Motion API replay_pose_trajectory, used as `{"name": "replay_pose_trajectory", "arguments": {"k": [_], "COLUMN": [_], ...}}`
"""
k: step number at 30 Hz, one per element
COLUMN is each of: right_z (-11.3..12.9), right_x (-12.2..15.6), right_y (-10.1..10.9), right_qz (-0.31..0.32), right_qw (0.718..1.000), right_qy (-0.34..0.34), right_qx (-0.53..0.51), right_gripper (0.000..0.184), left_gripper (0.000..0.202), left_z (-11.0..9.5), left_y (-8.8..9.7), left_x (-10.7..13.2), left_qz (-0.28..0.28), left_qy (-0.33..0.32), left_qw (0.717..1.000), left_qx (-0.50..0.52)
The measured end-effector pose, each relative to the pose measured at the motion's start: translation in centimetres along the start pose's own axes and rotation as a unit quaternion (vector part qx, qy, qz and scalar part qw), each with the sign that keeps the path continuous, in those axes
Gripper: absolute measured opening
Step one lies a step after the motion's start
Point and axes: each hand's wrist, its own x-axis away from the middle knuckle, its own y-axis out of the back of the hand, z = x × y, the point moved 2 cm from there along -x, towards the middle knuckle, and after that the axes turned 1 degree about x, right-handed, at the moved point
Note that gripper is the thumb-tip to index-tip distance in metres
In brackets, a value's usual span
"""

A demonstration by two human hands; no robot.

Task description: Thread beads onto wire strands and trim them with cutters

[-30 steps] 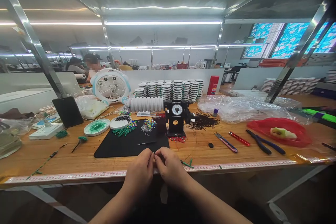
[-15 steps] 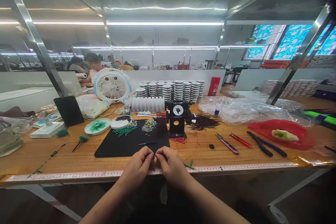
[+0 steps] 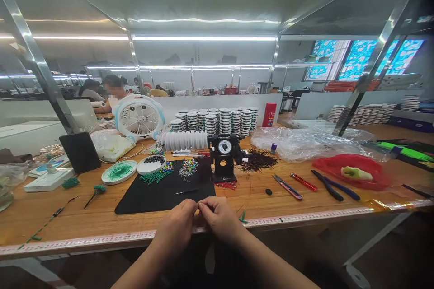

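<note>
Small item (image 3: 198,206), too thin to make out, pinched at the fingertips of left hand (image 3: 174,223) and right hand (image 3: 221,219), both narrow and close together over the desk (image 3: 68,221) edge, likely for fine control. Black mat (image 3: 145,201) just ahead, beads (image 3: 188,168) and needle (image 3: 185,192) within easy reach; pliers (image 3: 327,185) off right.

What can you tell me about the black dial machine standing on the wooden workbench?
The black dial machine is a compact upright unit that looks like painted metal, with a round white gauge face, a dark needle and a flat black base. It stands on the wooden workbench, just right of a black mat. A ribbed white spool stack meets its left side, and a dark stub points right toward a heap of dark wires.
</note>
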Motion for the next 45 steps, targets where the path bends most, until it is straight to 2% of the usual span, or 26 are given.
{"name": "replay_pose_trajectory", "arguments": {"k": [3, 5, 11, 15, 17, 19, 23, 26, 30, 34, 37, 40, 45], "right_z": [-0.1, 0.0, 0.2, 0.3, 0.2, 0.0, -0.4, -0.2, 0.3, 0.6, 0.7, 0.8, 0.3], "right_x": [-0.2, -0.1, 0.1, -0.2, -0.3, -0.3, -0.2, 0.1, 0.4, 0.8, 1.0, 1.1, 0.7], "right_y": [0.1, 0.1, -0.1, 0.2, 0.2, 0.2, 0.2, 0.3, 0.4, 0.3, 0.3, 0.3, 0.5], "right_qz": [0.049, 0.047, 0.046, 0.049, 0.056, 0.068, 0.048, 0.020, -0.024, -0.032, -0.045, -0.061, -0.038], "right_qw": [0.992, 0.991, 0.994, 0.988, 0.984, 0.979, 0.986, 0.997, 0.999, 0.996, 0.995, 0.995, 0.992], "right_qy": [-0.048, -0.059, -0.054, -0.091, -0.103, -0.105, -0.077, -0.030, 0.036, 0.065, 0.071, 0.068, 0.009], "right_qx": [-0.102, -0.106, -0.081, -0.113, -0.134, -0.160, -0.142, -0.073, 0.025, 0.060, 0.051, 0.028, -0.122], "right_gripper": [0.026, 0.024, 0.026, 0.023, 0.022, 0.022, 0.015, 0.010, 0.013, 0.014, 0.013, 0.012, 0.009], "left_gripper": [0.026, 0.028, 0.026, 0.022, 0.021, 0.024, 0.027, 0.025, 0.026, 0.026, 0.028, 0.031, 0.034], "left_z": [0.0, 0.1, 0.4, 0.2, 0.0, -0.1, -0.2, -0.4, -0.7, -0.7, -0.6, -0.4, -0.2], "left_y": [0.5, 0.7, 0.3, 0.3, 0.6, 1.0, 1.5, 1.7, 1.6, 1.3, 1.0, 0.8, 0.5], "left_x": [-0.1, -0.1, 0.1, 0.2, 0.1, -0.1, -0.5, -0.6, -0.3, -0.2, -0.4, -0.6, -1.0], "left_qz": [-0.006, -0.010, -0.015, -0.013, -0.019, -0.025, -0.011, -0.004, 0.005, -0.029, -0.043, -0.019, 0.025], "left_qy": [0.024, 0.030, 0.003, -0.023, -0.016, 0.020, 0.069, 0.067, 0.061, 0.054, 0.064, 0.074, 0.080], "left_qw": [0.996, 0.994, 0.997, 0.998, 0.994, 0.984, 0.958, 0.962, 0.969, 0.970, 0.957, 0.942, 0.910], "left_qx": [0.086, 0.102, 0.077, 0.059, 0.104, 0.177, 0.277, 0.263, 0.240, 0.236, 0.278, 0.326, 0.406]}}
